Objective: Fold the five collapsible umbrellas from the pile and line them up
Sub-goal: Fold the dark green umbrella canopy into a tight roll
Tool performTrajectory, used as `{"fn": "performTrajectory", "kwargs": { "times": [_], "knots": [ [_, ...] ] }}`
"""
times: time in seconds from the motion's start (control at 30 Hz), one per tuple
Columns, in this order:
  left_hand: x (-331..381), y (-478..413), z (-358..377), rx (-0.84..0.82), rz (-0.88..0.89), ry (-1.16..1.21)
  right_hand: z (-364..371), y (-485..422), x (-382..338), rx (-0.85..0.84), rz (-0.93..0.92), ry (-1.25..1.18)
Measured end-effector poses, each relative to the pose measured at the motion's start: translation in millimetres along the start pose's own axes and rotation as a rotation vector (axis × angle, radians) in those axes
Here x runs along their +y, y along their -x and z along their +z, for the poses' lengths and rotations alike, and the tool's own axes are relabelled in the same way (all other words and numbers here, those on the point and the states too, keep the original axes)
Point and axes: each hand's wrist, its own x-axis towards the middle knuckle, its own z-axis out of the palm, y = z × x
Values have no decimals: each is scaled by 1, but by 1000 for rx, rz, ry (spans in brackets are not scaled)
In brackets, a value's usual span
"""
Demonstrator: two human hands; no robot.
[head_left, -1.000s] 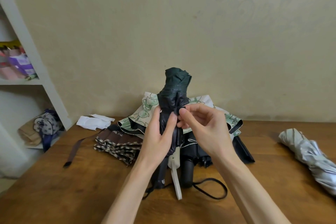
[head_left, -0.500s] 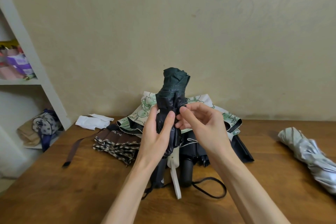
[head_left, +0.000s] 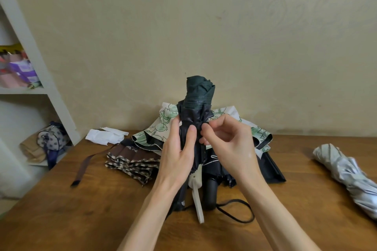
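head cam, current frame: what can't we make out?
All head view.
1. Dark green umbrella: middle hidden by left hand and right hand; what the right hand pinches is unclear.
2. Floral umbrella: centre hidden behind the held umbrella.
3. Silver umbrella: lower end cut off by the right edge.
4. Shelf items: blurred, cut by the left edge.

Both forearms (head_left: pixel 152 213) are raised side by side toward the centre, where the umbrella (head_left: pixel 199 96) is clasped upright by the left hand (head_left: pixel 175 157), thumb laid along its front, and its fabric is pinched by the curled fingertips (head_left: pixel 204 127) of the right hand (head_left: pixel 228 144).
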Motion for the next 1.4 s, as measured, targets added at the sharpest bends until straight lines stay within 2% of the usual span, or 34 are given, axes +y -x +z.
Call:
{"fn": "performTrajectory", "kwargs": {
  "times": [0.27,0.47,0.7,0.87,1.0,1.17,1.3,1.4],
  "knots": [
    [1,2,2,19,23,-22,4,3,0,71,-94,139],
    [0,1,1,48,51,-9,10,8,-2,115,-131,137],
    [-1,-1,0,67,44,24,9,4,3,34,-82,33],
    [4,4,3,25,68,60,5,2,4,68,0,-94],
    [2,2,3,24,67,65,1,-1,6,77,32,-104],
    [-1,0,2,32,82,99,-2,-5,11,28,73,-52],
    [-1,0,1,36,94,110,-6,-7,10,-55,163,-108],
    [-1,1,1,30,103,100,-5,-5,8,-130,92,-127]
  ]
}}
